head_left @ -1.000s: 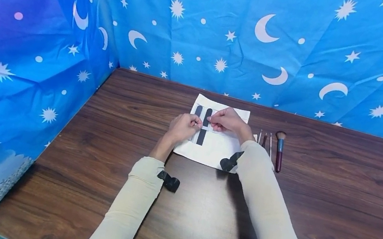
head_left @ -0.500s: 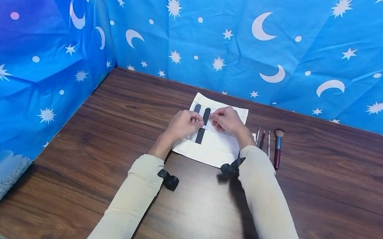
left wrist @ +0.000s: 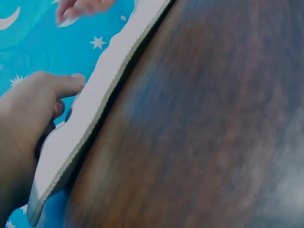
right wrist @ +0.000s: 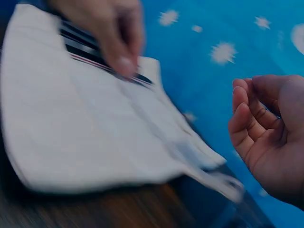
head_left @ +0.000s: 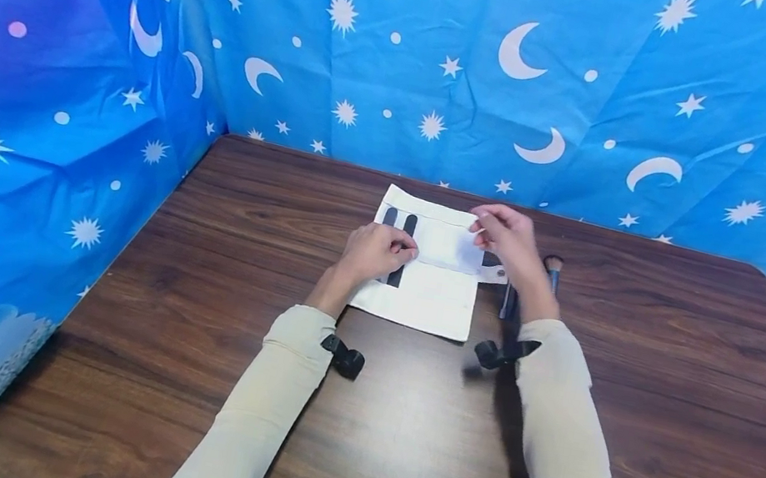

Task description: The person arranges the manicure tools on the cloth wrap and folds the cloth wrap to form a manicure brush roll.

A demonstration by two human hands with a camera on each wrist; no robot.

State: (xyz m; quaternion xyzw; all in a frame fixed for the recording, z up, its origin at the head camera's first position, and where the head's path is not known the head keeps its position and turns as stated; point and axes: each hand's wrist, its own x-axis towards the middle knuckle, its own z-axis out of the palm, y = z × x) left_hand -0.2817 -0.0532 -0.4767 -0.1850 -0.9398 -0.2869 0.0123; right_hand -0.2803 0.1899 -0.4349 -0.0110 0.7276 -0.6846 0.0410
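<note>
A white fabric tool roll [head_left: 437, 297] lies unfolded on the table, with dark flat strips [head_left: 410, 231] upright in its left pockets. My left hand [head_left: 371, 252] is over these strips and pinches the pocket edge with thumb and fingers; the right wrist view shows its fingertips [right wrist: 125, 66] there. Above the roll's upper right edge is my right hand [head_left: 513, 242], its fingers loosely curled and holding nothing. Right of the roll, a brush [head_left: 553, 269] and slim metal-looking tools [head_left: 507, 302] are partly hidden by the right hand and wrist.
A strap with a snap [head_left: 494, 275] sticks out from the roll's right side. The brown wooden table [head_left: 237, 248] extends to both sides. Blue cloth [head_left: 427, 69] with moons and stars hangs behind the table and on its left.
My right hand has left the pockets beside the left hand and moved right, toward the brush and slim tools. The left hand stays at the pocket edge, with only a slight shift.
</note>
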